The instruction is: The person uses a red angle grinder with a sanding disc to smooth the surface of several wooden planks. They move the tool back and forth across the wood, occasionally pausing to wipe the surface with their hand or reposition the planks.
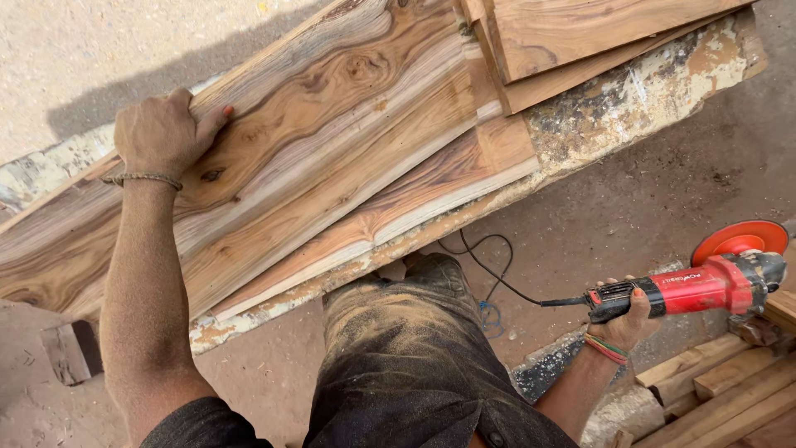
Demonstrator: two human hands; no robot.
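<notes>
My left hand [162,131] grips the far edge of a long, strongly grained wooden plank [332,124], which lies on top of other planks on a worn, paint-stained bench [630,104]. My right hand [630,319] holds a red angle grinder [696,286] by its body, off to the right and below the bench. The grinder's orange-red disc [740,238] faces up. Its black cable [497,278] loops back toward my leg. Both arms are dusted with sawdust.
More planks [580,33] are stacked at the bench's far right end. Cut wooden pieces [730,390] are piled at the lower right. A small wood block [66,353] lies on the dirt floor at the left. My dusty trouser leg [414,357] fills the lower middle.
</notes>
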